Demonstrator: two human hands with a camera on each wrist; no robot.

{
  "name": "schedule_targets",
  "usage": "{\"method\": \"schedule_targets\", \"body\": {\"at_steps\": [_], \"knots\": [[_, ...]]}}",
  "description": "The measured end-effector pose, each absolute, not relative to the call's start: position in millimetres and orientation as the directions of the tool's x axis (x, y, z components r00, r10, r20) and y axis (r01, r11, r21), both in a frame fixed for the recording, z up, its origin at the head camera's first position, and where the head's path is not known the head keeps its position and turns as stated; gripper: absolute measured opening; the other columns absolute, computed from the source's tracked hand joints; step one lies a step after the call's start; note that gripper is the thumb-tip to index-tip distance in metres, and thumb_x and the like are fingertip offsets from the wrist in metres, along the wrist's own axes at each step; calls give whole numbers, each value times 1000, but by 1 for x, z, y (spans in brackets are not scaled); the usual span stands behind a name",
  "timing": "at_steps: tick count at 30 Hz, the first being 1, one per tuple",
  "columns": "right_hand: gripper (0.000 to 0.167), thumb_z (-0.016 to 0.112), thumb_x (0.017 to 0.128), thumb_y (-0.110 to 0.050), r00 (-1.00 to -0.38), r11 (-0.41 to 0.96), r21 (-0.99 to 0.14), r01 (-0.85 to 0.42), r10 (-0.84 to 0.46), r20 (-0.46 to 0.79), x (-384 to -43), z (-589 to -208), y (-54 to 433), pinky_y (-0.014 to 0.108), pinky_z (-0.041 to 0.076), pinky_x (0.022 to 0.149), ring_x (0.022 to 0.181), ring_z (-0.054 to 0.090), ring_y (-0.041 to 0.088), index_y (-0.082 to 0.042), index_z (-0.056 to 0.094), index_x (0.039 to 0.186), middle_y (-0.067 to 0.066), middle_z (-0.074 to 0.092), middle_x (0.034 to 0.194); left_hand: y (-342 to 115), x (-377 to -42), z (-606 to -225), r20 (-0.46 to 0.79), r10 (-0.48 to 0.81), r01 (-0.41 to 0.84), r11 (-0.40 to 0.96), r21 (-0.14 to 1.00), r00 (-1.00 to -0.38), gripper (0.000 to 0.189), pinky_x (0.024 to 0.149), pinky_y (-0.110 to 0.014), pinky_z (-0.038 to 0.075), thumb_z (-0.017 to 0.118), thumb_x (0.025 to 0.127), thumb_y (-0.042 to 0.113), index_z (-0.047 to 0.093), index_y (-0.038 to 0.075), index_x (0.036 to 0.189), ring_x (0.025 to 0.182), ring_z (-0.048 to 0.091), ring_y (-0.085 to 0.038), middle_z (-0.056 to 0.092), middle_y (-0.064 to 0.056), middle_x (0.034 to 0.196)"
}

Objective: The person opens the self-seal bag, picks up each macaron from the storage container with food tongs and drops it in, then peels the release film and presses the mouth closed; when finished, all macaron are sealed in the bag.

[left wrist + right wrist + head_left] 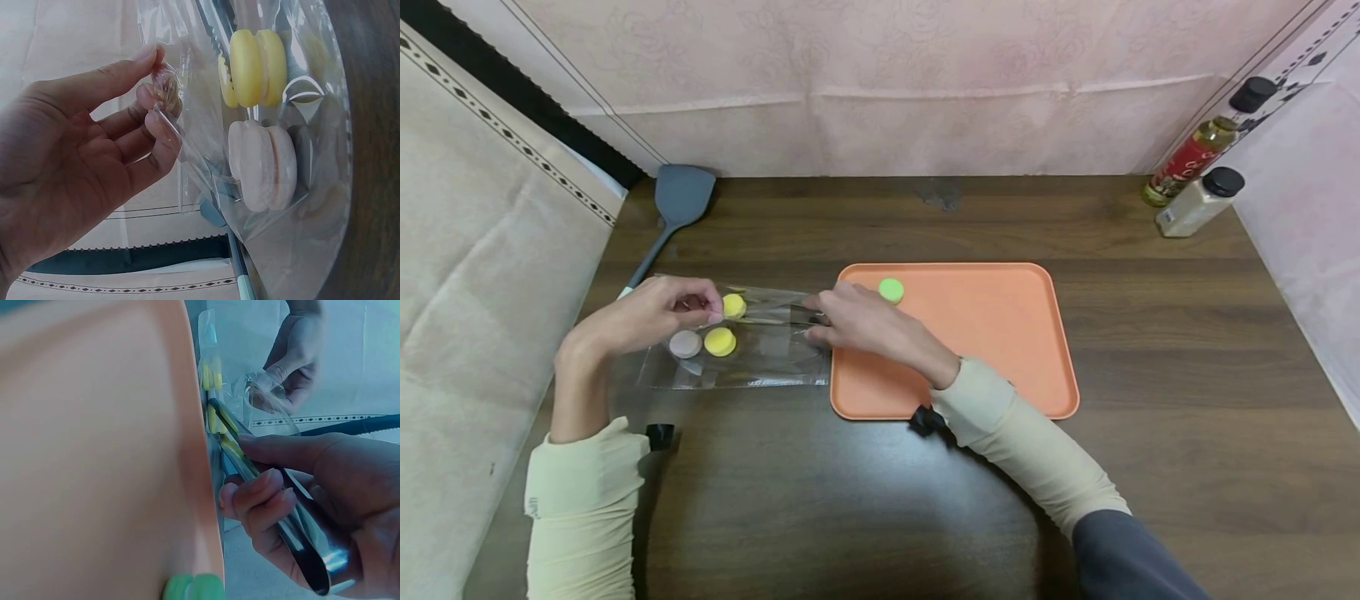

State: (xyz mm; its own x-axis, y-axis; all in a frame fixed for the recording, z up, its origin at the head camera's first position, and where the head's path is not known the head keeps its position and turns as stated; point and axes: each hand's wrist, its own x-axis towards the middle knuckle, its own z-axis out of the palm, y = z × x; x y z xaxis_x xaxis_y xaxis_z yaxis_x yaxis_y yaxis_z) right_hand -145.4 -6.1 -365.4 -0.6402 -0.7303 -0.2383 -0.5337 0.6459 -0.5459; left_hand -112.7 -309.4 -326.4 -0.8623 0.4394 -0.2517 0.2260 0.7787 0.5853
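My left hand (643,317) pinches the edge of a clear plastic bag (782,362), which lies on the table. Inside the bag show two yellow macarons (720,342) and a pale, whitish macaron (686,344); the left wrist view has the pale macaron (265,165) close beside a yellow one (259,67). My right hand (876,321) grips metal tongs (303,550), their arms pointing into the bag toward the yellow macarons. A green macaron (891,290) sits on the orange tray (1000,333), near its upper left corner, just beyond my right hand.
A blue-grey spatula (683,196) lies at the back left, its handle running toward my left hand. An oil bottle (1187,167) with a red label and a black-capped jar (1198,204) stand at the back right. Pale cloth hangs behind the table.
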Motion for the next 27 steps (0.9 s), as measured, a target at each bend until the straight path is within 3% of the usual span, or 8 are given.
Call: {"method": "schedule_targets", "body": {"at_steps": [8, 12, 15, 17, 18, 20, 24, 27], "knots": [[57, 72, 109, -32, -640, 660, -539, -522, -722, -264, -136, -349, 4, 22, 24, 53, 49, 24, 5, -6, 57, 158, -8, 32, 56, -310, -112, -327, -245, 444, 232, 775, 588, -862, 11, 81, -24, 53, 65, 108, 1, 74, 9, 107, 93, 64, -19, 71, -6, 103], [56, 72, 109, -31, -647, 658, -546, -518, -719, -252, -133, -337, 28, 23, 38, 58, 50, 42, 6, -6, 58, 157, -6, 50, 62, -312, -112, -327, -242, 440, 233, 778, 583, -865, 12, 80, -24, 53, 65, 108, 1, 73, 9, 107, 93, 63, -18, 71, -5, 102], [33, 75, 107, -28, -645, 647, -528, -550, -731, -224, -131, -328, 56, 28, 46, 66, 59, 53, 9, -11, 73, 135, -3, 61, 71, -312, -113, -327, -242, 441, 233, 777, 584, -864, 12, 80, -24, 53, 64, 108, 1, 73, 8, 108, 93, 63, -18, 71, -6, 103], [22, 79, 104, -31, -635, 626, -538, -564, -746, -202, -131, -321, 79, 30, 44, 67, 61, 48, 10, -14, 75, 117, -3, 56, 69, -311, -113, -327, -239, 447, 238, 773, 588, -862, 12, 80, -24, 53, 64, 108, 0, 73, 8, 108, 93, 63, -18, 71, -6, 103], [21, 81, 102, -30, -625, 615, -541, -573, -755, -197, -131, -318, 92, 31, 43, 67, 62, 48, 10, -13, 76, 115, -3, 56, 69, -311, -114, -327, -233, 455, 246, 769, 590, -860, 11, 80, -24, 53, 65, 108, 0, 73, 8, 108, 93, 63, -18, 71, -6, 102], [25, 81, 102, -28, -586, 595, -565, -571, -778, -226, -135, -311, 120, 30, 44, 65, 61, 49, 9, -14, 77, 122, -3, 57, 70, -312, -114, -326, -223, 464, 259, 762, 593, -857, 11, 80, -24, 54, 65, 108, -1, 73, 7, 108, 92, 64, -17, 71, -6, 102], [49, 80, 102, -20, -529, 600, -631, -492, -782, -330, -149, -297, 172, 27, 49, 61, 60, 57, 9, -12, 69, 149, -2, 68, 80, -313, -115, -326, -203, 484, 281, 746, 603, -851, 11, 79, -23, 54, 66, 107, -1, 73, 7, 107, 91, 64, -16, 72, -5, 100], [48, 82, 100, -19, -530, 624, -662, -416, -758, -381, -161, -294, 199, 25, 47, 59, 60, 55, 9, -11, 71, 146, -1, 67, 81, -313, -114, -327, -198, 490, 284, 739, 611, -849, 10, 78, -23, 54, 67, 107, -1, 73, 7, 107, 90, 63, -16, 71, -5, 99]]}}
